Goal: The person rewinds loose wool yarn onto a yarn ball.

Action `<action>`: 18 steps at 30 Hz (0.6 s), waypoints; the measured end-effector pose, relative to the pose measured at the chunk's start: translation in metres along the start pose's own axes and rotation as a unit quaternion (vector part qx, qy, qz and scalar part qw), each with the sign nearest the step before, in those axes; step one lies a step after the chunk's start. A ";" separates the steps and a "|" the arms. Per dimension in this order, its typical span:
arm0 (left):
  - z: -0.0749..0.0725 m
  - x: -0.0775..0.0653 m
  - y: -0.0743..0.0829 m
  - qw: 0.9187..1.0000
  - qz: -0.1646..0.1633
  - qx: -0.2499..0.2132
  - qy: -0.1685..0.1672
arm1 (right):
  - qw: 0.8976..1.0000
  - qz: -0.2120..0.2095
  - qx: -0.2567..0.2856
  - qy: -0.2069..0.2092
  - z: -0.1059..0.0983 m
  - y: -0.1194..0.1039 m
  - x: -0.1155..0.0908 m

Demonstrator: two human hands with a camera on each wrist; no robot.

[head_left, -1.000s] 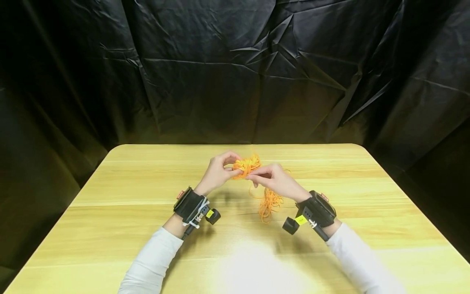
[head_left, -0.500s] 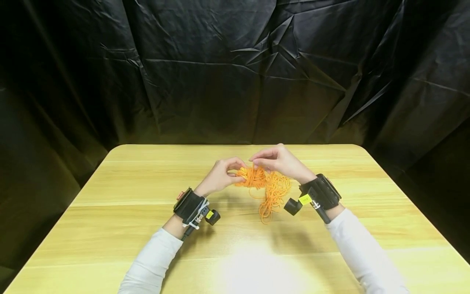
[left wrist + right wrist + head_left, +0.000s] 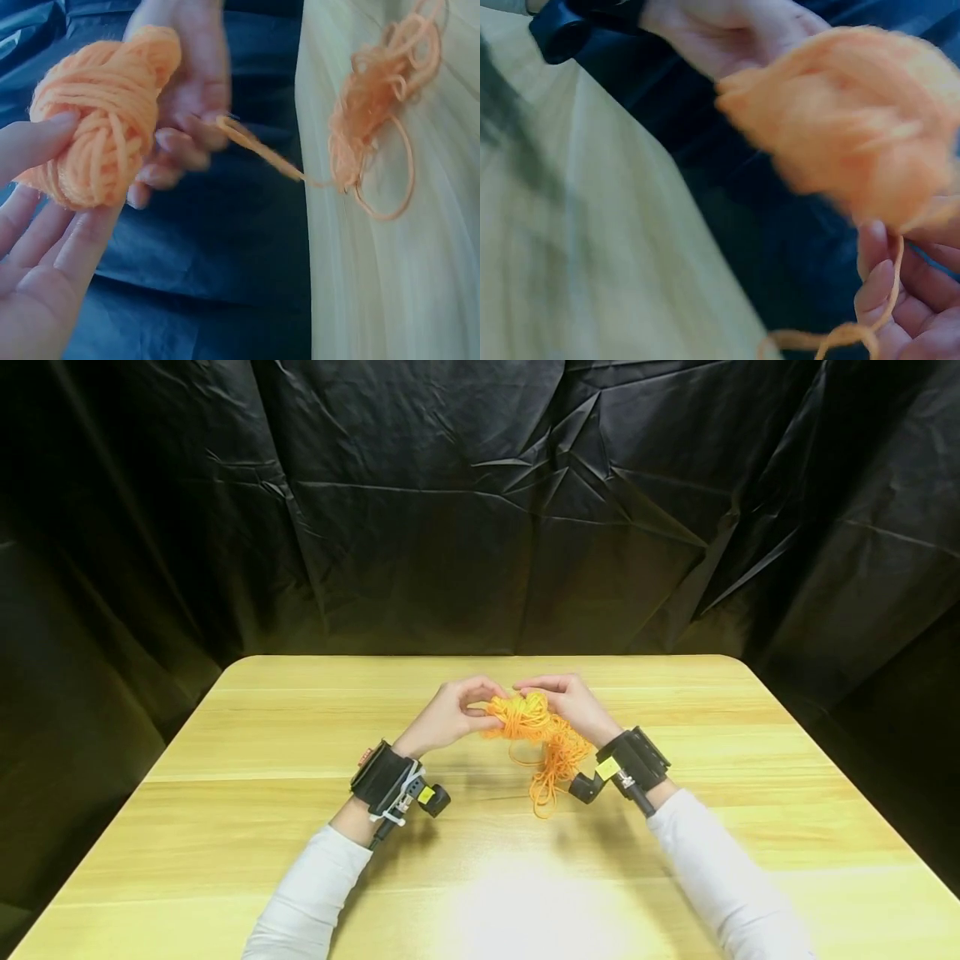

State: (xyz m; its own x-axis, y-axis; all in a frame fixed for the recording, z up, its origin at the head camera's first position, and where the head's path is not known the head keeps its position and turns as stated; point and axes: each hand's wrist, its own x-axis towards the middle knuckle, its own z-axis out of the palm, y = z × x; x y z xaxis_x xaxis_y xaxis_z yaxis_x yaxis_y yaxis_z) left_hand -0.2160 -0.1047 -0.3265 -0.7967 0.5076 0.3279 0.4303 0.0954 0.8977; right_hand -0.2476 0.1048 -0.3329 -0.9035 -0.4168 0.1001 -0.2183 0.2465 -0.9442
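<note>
In the head view my left hand (image 3: 446,717) grips a ball of orange yarn (image 3: 522,714) above the table. The left wrist view shows its thumb pressed on the near side of the wound yarn (image 3: 97,112), the other fingers beneath. My right hand (image 3: 579,706) is at the ball's far right side, its fingers curled on a yarn strand (image 3: 895,289) that runs between them. From there the strand leads to a tangled heap of loose yarn (image 3: 557,764) on the table, just below the right hand. The ball looks blurred in the right wrist view.
The light wooden table (image 3: 300,827) has rounded far corners, and a black sheet (image 3: 420,543) hangs behind it. Each wrist wears a black strap with a small camera; the right camera (image 3: 585,787) sits close beside the loose yarn.
My right hand has passed from the front of the ball up over it and then dropped slightly toward its far side. The ball has shifted a little right and turned in my left hand.
</note>
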 end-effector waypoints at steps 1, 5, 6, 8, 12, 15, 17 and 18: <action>0.000 0.000 0.000 1.000 0.003 -0.011 0.003 | 1.000 0.001 0.007 0.000 0.002 0.004 -0.001; 0.003 0.002 0.001 0.999 0.015 -0.034 0.021 | 1.000 -0.011 0.000 0.008 0.011 0.017 -0.006; 0.003 0.003 0.001 0.999 0.018 -0.034 0.028 | 1.000 -0.017 0.003 0.004 0.014 0.020 -0.007; 0.004 0.003 0.001 0.998 0.022 -0.030 0.043 | 0.999 -0.028 0.014 -0.012 0.018 0.025 -0.008; 0.004 0.004 0.000 0.996 0.030 -0.019 0.079 | 0.997 -0.037 0.053 -0.050 0.026 0.028 -0.010; 0.003 0.004 -0.001 0.994 0.028 -0.006 0.105 | 0.997 -0.042 0.022 -0.065 0.031 0.026 -0.015; 0.003 0.004 -0.001 0.992 0.021 0.003 0.121 | 0.996 -0.045 -0.013 -0.075 0.033 0.023 -0.018; 0.003 0.005 -0.001 0.992 0.018 0.006 0.128 | 0.995 -0.050 -0.028 -0.082 0.035 0.020 -0.020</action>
State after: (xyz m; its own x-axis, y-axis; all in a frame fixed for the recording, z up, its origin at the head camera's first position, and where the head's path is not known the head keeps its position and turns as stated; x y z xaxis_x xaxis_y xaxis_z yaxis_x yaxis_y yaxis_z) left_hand -0.2191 -0.1003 -0.3270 -0.8613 0.2772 0.4257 0.4649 0.0923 0.8805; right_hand -0.2215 0.0877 -0.3651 -0.8048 -0.5780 0.1352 -0.3284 0.2438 -0.9125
